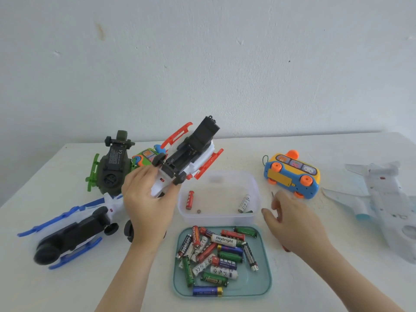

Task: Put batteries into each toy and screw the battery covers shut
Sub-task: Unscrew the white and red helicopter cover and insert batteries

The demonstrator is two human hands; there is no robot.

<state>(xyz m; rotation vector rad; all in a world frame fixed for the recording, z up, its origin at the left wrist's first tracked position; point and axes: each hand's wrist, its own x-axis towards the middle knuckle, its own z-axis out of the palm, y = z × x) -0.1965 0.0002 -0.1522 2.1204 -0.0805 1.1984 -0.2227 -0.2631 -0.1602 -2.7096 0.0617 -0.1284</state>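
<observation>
Loose batteries [216, 255] fill a teal tray [263, 287] at 6 o'clock on the white surface [337, 278]. Just beyond it, a clear tub [254, 183] holds two more. At 10 o'clock from the tub, the left hand [146, 199] grips the nose of a red-and-white toy helicopter [191, 158], raised belly-up, its battery bay uncovered and its black cover [208, 129] tilted up. At 3 o'clock, the right hand [292, 221] lies over a red-handled screwdriver [272, 195]; whether the fingers close on it I cannot tell.
</observation>
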